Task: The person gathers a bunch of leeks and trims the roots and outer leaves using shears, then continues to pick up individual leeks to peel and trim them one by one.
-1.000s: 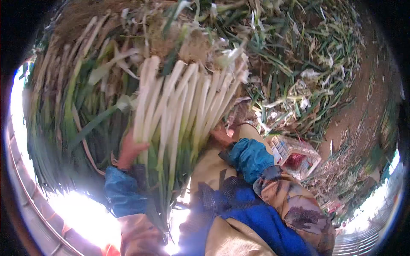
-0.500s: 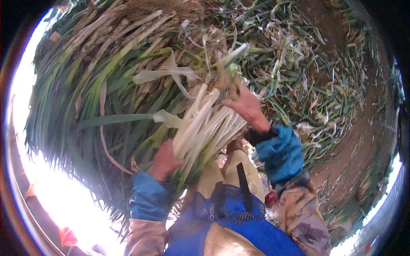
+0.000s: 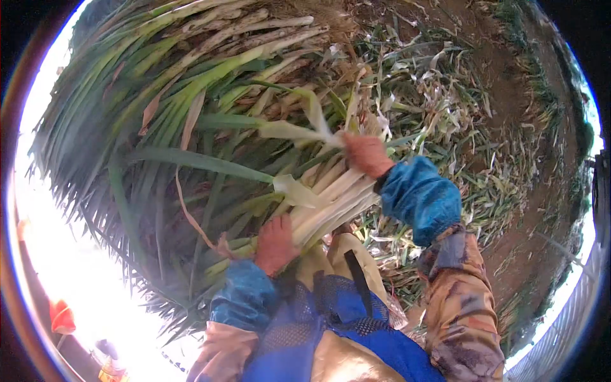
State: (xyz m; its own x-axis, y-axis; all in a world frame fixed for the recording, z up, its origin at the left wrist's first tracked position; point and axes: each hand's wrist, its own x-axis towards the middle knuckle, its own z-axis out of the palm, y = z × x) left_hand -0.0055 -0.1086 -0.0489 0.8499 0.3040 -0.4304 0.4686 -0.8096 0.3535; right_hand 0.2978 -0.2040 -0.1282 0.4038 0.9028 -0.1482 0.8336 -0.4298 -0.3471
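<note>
A bundle of green onions (image 3: 334,207) with pale stalks lies slantwise before my lap, roots toward the upper right. My left hand (image 3: 276,244) is on the lower left part of the bundle, its fingers bent over the stalks. Near the root end, my right hand (image 3: 367,155) is closed on a pale, loose leaf (image 3: 296,132). Its fingertips are partly hidden. Another torn leaf (image 3: 294,191) lies across the stalks between my hands.
A large heap of green onions (image 3: 172,95) fills the left and upper left. Trimmed leaves (image 3: 439,95) are scattered over brown soil (image 3: 509,254) on the right. A red object (image 3: 62,317) shows at the lower left edge.
The bundle has turned from nearly upright to a slant, roots to the right. My right hand has moved from the bundle's side up to the root end and closed on a leaf.
</note>
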